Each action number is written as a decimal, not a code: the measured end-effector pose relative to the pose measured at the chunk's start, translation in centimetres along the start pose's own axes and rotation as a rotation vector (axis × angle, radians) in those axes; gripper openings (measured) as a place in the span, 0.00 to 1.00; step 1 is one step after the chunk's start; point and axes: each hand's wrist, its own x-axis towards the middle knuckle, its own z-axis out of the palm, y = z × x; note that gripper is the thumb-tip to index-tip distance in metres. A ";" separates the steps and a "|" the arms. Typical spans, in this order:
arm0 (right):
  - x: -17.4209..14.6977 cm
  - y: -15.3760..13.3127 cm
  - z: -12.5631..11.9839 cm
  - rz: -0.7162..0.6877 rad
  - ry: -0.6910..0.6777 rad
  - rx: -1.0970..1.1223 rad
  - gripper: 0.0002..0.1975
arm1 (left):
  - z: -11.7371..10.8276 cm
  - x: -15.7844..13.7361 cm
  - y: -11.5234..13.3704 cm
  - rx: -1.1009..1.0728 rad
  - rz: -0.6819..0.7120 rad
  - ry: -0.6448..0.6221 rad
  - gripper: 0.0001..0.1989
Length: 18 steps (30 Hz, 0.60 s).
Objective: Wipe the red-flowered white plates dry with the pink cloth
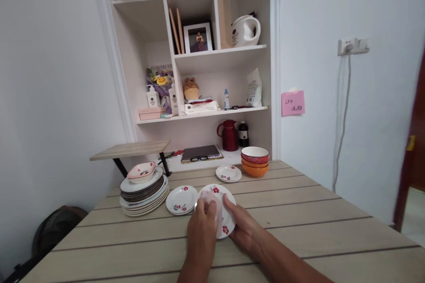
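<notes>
A small white plate [226, 213] with red flowers is tilted up in front of me. My right hand [244, 225] grips its right edge, thumb on the upper face and the other fingers mostly hidden beneath. Bunched in my left hand [203, 221] is a pale pink cloth [217, 219], pressed against the plate's face. Just left of it, a small stack of matching flowered plates [182, 199] lies on the wooden table [149, 247]. Farther back sit smaller flowered saucers [229, 172].
At the left stands a tall stack of plates [144, 203] topped by square bowls [142, 170], near a small raised wooden shelf [133, 149]. Red and orange bowls [255, 163] are nested at the back right. Behind are a laptop [199, 152], a red jug [229, 136] and a dark bottle [243, 135].
</notes>
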 end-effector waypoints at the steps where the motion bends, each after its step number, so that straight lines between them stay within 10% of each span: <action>1: 0.0 -0.1 0.0 0.007 -0.003 0.010 0.25 | 0.0 0.0 0.0 0.006 0.030 0.008 0.18; 12: 1.0 -2.0 -2.4 -0.022 0.086 -0.025 0.25 | 0.5 0.4 0.0 -0.390 0.190 -0.086 0.24; 18: 0.8 -1.4 -2.0 -0.009 0.048 -0.056 0.23 | -0.8 0.7 -0.9 -0.442 0.060 0.135 0.11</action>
